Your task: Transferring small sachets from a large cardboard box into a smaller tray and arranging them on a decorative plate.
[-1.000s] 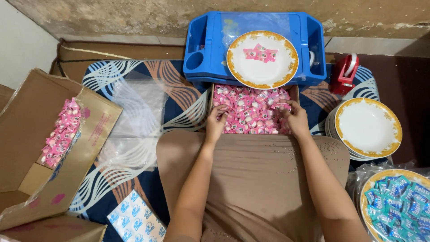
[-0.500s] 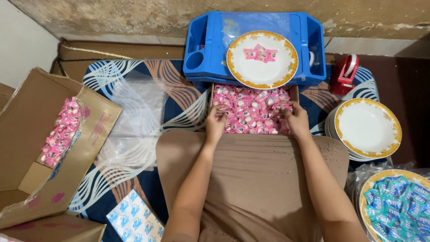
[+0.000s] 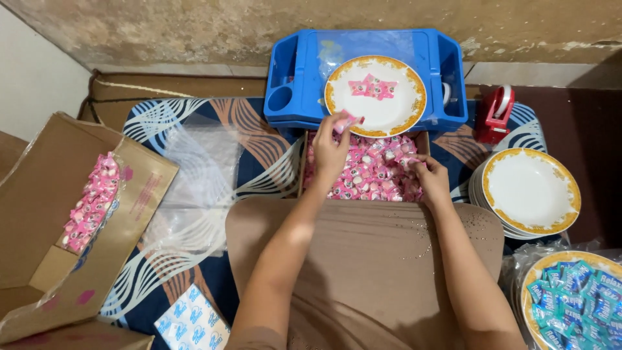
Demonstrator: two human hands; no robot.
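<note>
Over the small box of pink wrapped candies (image 3: 372,172), the left hand (image 3: 332,150) is lifted, fingers pinched on one pink candy (image 3: 350,120) just below the gold-rimmed plate (image 3: 376,96) on the blue tray (image 3: 291,78). The right hand (image 3: 430,180) rests among the candies, fingers curled, seemingly gripping some.

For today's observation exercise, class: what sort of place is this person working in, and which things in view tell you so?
Probably a home floor used for packing sweets. The patterned mat lies against a rough wall, the box of pink candies sits before the person's lap, and stacked plates wait beside it. The left hand holds one candy.
</note>
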